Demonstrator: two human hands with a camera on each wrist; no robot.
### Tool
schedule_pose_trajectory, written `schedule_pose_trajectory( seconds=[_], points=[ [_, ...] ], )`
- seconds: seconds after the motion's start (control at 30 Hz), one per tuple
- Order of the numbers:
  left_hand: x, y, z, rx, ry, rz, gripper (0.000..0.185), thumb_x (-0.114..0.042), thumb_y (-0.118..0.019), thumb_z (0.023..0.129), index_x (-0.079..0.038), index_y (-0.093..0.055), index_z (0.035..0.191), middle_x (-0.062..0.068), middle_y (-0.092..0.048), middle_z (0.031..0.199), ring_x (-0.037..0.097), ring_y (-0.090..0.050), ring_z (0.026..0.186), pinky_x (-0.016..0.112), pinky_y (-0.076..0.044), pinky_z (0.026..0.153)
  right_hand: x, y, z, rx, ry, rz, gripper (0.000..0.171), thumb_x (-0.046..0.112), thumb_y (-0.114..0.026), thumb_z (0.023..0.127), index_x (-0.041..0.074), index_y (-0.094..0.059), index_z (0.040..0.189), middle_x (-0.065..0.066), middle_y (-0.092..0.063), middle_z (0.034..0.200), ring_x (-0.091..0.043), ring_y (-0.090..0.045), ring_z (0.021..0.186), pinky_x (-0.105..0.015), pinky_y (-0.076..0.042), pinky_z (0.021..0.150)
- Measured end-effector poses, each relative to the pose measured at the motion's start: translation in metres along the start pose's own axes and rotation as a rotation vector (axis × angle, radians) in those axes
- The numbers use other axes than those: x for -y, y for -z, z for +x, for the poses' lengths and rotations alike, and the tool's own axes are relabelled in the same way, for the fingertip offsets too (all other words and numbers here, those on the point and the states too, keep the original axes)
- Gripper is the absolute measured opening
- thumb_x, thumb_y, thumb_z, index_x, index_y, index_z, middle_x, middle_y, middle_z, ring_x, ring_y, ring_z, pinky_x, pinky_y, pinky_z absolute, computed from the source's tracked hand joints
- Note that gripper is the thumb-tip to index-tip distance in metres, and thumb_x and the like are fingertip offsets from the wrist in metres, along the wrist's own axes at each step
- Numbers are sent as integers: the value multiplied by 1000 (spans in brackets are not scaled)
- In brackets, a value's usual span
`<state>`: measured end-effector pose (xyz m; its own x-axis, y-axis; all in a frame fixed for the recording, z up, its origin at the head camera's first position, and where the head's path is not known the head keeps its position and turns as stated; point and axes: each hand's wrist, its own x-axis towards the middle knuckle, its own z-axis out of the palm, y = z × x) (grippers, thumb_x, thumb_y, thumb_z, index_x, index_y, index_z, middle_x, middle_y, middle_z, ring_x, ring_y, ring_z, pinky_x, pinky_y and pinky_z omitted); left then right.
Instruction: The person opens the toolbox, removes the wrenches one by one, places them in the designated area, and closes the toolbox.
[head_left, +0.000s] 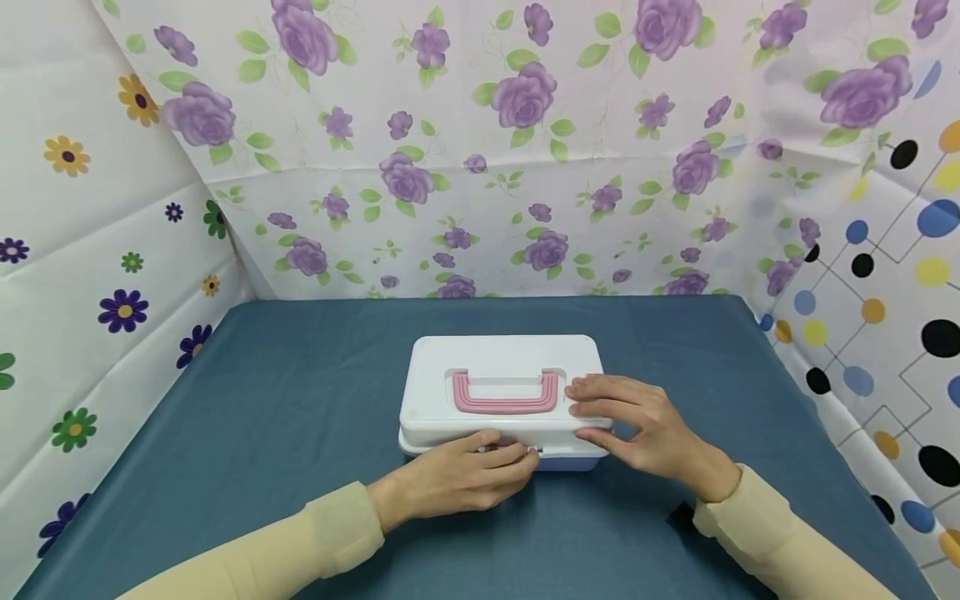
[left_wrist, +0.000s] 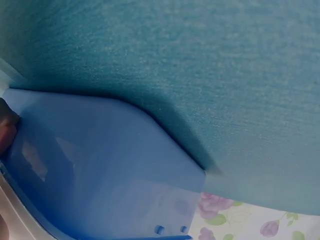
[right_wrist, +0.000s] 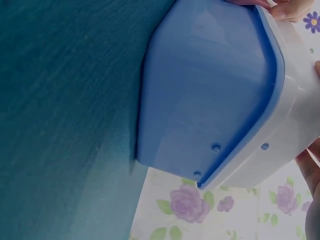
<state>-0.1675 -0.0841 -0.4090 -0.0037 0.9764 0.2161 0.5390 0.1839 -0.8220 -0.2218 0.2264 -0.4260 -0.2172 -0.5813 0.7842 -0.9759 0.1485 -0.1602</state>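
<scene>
A storage box with a white lid (head_left: pixel 502 358), a pink handle (head_left: pixel 506 398) and a blue base (left_wrist: pixel 100 170) stands in the middle of the table. My left hand (head_left: pixel 480 467) is at the front edge of the lid, its fingers curled on the rim near the front latch. The right hand (head_left: pixel 637 421) lies on the lid's right end, fingers stretched over the top and thumb against the front right corner. In the right wrist view the blue base (right_wrist: pixel 200 100) and the white lid (right_wrist: pixel 295 125) fill the frame, with fingertips (right_wrist: pixel 290 10) at the top edge.
A blue cloth (head_left: pixel 300 400) covers the table. Flowered sheets (head_left: pixel 487 167) wall in the back and left, and a dotted sheet (head_left: pixel 885 292) closes the right side. Bare cloth lies on both sides of the box.
</scene>
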Motion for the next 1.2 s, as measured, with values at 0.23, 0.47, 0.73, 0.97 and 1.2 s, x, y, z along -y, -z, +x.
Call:
schedule_pose_trajectory(
  seconds=[0.23,0.47,0.73,0.97,1.2],
  points=[
    [-2,-2,2,-1,12,-1,50,-1,-26,114,-21,-69,129,-5,-60,133,11,-56,115,27,-46,91,3,1,3,24,-18,-1,28,28,-73,100,6,-77,117,-16,-73,122,-33,-69,115,-28,-46,112],
    [-3,-4,2,-13,20,-1,48,-1,-29,114,-21,-70,128,-4,-60,133,12,-56,115,28,-46,91,3,2,5,34,-17,-3,27,27,-72,101,6,-77,117,-15,-73,121,-34,-69,114,-29,-46,111],
    [-20,-24,-3,-37,17,-84,56,1,-21,113,-20,-71,126,2,-61,134,21,-59,117,34,-49,92,2,3,4,30,-18,6,27,27,-74,100,6,-77,116,-17,-73,120,-34,-69,114,-29,-46,111],
    [-21,-24,-5,-11,28,-205,39,-11,-35,113,-19,-71,126,5,-60,138,25,-58,123,38,-48,105,1,3,2,17,-11,6,28,27,-74,100,5,-78,116,-17,-73,119,-34,-69,114,-29,-46,111],
    [-18,-23,-7,-54,26,-206,47,-7,-28,114,-18,-72,124,6,-62,136,24,-59,120,38,-49,104,1,2,2,19,-9,14,28,27,-75,99,6,-77,117,-17,-73,120,-33,-69,114,-29,-46,112]
  ],
)
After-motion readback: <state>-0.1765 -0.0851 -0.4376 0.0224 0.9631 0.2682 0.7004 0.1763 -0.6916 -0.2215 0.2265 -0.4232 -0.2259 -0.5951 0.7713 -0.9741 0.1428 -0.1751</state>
